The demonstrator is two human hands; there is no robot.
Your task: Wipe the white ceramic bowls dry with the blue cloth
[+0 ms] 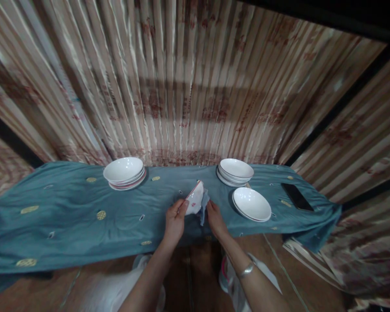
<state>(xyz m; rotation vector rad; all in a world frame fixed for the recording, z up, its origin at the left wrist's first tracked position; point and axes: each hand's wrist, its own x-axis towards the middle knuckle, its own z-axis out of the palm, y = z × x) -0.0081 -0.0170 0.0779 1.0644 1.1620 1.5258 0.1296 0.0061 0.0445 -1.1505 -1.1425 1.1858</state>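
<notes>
Above the front of the table, my left hand point(176, 219) grips a white bowl point(194, 200) with a red rim and small red marks. The bowl is tilted on its side, its outer face showing. My right hand point(216, 217) is closed on a blue-grey cloth point(204, 207), which lies against the bowl's right side and hangs a little below it. Part of the bowl is hidden by the cloth. Nearest to my right hand on the table is a short stack of white dishes point(251, 203).
A blue-green cloth with yellow patterns covers the table point(74, 216). Stacked white bowls stand at the back left point(125, 171) and more stacked bowls point(235, 169) at the back right. A black phone point(297, 197) lies at the right. A patterned curtain point(182, 99) hangs behind.
</notes>
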